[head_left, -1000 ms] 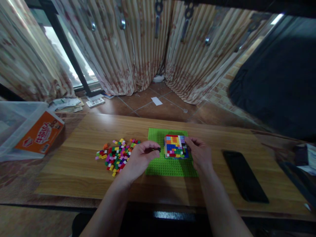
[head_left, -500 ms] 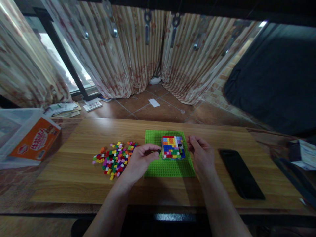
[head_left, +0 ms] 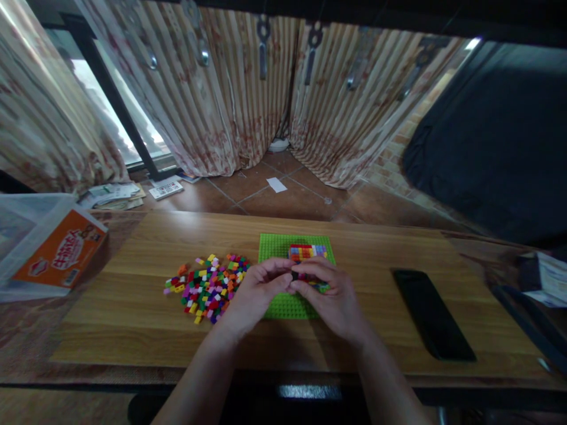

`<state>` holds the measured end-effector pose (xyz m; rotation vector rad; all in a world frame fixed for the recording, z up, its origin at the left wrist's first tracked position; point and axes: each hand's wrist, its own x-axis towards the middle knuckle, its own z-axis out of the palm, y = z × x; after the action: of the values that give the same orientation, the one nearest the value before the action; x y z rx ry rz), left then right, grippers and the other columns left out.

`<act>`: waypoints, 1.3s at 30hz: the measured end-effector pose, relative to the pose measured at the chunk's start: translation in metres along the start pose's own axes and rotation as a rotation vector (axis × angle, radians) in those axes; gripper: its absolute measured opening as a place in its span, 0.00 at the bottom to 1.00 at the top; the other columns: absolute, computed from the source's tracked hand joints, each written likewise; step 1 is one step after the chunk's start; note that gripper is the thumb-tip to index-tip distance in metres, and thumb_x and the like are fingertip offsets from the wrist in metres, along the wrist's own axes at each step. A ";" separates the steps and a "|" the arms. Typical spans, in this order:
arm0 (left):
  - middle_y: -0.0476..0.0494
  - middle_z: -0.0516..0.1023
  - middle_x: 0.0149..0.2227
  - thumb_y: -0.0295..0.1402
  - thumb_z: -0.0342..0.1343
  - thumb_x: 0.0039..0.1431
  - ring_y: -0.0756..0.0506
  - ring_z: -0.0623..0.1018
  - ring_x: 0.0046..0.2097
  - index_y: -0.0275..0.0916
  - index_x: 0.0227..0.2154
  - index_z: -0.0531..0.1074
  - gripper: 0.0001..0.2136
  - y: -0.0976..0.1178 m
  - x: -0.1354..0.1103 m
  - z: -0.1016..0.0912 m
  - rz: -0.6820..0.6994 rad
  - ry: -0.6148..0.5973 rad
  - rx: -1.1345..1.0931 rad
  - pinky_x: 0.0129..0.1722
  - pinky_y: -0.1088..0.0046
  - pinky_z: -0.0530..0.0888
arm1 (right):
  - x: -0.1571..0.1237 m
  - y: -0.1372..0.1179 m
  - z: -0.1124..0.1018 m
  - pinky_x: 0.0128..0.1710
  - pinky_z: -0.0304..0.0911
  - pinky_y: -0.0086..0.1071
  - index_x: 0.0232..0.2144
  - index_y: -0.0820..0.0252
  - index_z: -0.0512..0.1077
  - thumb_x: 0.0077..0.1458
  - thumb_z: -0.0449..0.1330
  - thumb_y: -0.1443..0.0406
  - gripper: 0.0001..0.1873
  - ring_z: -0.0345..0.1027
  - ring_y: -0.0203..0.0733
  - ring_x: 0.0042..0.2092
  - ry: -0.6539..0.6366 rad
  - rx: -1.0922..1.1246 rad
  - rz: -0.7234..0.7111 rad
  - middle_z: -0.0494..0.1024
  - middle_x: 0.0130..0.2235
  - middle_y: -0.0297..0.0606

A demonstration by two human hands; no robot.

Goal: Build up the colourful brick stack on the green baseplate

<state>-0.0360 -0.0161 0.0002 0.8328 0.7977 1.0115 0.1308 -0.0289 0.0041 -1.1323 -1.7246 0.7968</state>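
Fingertips of my left hand (head_left: 261, 289) and my right hand (head_left: 330, 292) meet over the front of the block build. Between them sits a small black toy brick (head_left: 295, 275), pinched from both sides. Behind the fingers, the multicoloured block build (head_left: 305, 251) stands on a green studded baseplate (head_left: 272, 245); my right hand hides much of its front. Left of my left hand lies a loose heap of small coloured bricks (head_left: 212, 289).
A black phone (head_left: 434, 316) lies on the wooden table (head_left: 133, 330) at the right. At the far left stands a clear plastic box (head_left: 53, 248) with an orange label. Papers (head_left: 113, 195) lie beyond the table's far left edge.
My right hand has moved left from beside the build to meet my left hand at the black brick. It now covers part of the build. My left hand has barely moved.
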 end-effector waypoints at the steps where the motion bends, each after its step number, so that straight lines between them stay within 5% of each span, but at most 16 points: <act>1: 0.46 0.80 0.32 0.35 0.70 0.47 0.51 0.76 0.31 0.35 0.37 0.79 0.14 0.000 0.000 0.001 -0.001 0.000 -0.002 0.37 0.74 0.73 | 0.000 0.001 0.000 0.46 0.68 0.37 0.41 0.50 0.79 0.56 0.65 0.63 0.09 0.73 0.41 0.44 0.011 0.003 -0.004 0.79 0.42 0.37; 5: 0.46 0.81 0.33 0.36 0.69 0.48 0.51 0.76 0.31 0.35 0.38 0.79 0.15 0.000 0.001 0.003 0.022 0.031 0.041 0.36 0.74 0.73 | 0.001 0.009 -0.015 0.36 0.67 0.33 0.37 0.52 0.80 0.54 0.66 0.62 0.07 0.70 0.37 0.35 0.178 0.009 0.025 0.79 0.36 0.34; 8: 0.46 0.80 0.32 0.38 0.67 0.49 0.51 0.76 0.31 0.35 0.38 0.79 0.14 0.000 0.001 0.001 0.020 0.060 0.120 0.36 0.73 0.74 | 0.003 0.021 -0.035 0.31 0.65 0.32 0.34 0.55 0.80 0.48 0.68 0.61 0.09 0.68 0.36 0.30 0.424 0.050 0.169 0.77 0.29 0.33; 10: 0.47 0.80 0.31 0.37 0.67 0.49 0.51 0.75 0.30 0.35 0.37 0.78 0.14 0.000 0.002 0.000 0.013 0.065 0.166 0.36 0.72 0.73 | 0.003 0.030 -0.046 0.32 0.67 0.33 0.32 0.57 0.80 0.44 0.69 0.60 0.11 0.70 0.39 0.31 0.472 0.081 0.275 0.79 0.29 0.34; 14: 0.47 0.79 0.31 0.37 0.66 0.49 0.51 0.75 0.30 0.35 0.37 0.78 0.14 -0.001 0.003 -0.001 0.006 0.072 0.205 0.35 0.72 0.73 | -0.001 0.043 -0.051 0.37 0.69 0.38 0.33 0.58 0.80 0.43 0.69 0.59 0.14 0.74 0.43 0.35 0.396 0.086 0.395 0.82 0.32 0.38; 21: 0.48 0.78 0.31 0.38 0.66 0.49 0.52 0.74 0.30 0.35 0.37 0.78 0.14 0.000 0.004 -0.001 0.002 0.066 0.220 0.36 0.72 0.73 | -0.002 0.047 -0.040 0.41 0.68 0.40 0.38 0.58 0.80 0.48 0.65 0.59 0.15 0.75 0.44 0.38 0.297 0.043 0.400 0.83 0.37 0.40; 39: 0.46 0.80 0.32 0.36 0.66 0.49 0.51 0.74 0.31 0.36 0.36 0.78 0.13 -0.001 0.003 -0.003 -0.006 0.062 0.225 0.35 0.73 0.73 | 0.007 0.055 -0.031 0.36 0.67 0.36 0.36 0.59 0.80 0.45 0.67 0.56 0.16 0.72 0.42 0.33 0.330 0.021 0.407 0.82 0.35 0.40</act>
<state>-0.0369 -0.0135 -0.0026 0.9943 0.9794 0.9569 0.1776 -0.0008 -0.0293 -1.5328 -1.2275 0.8116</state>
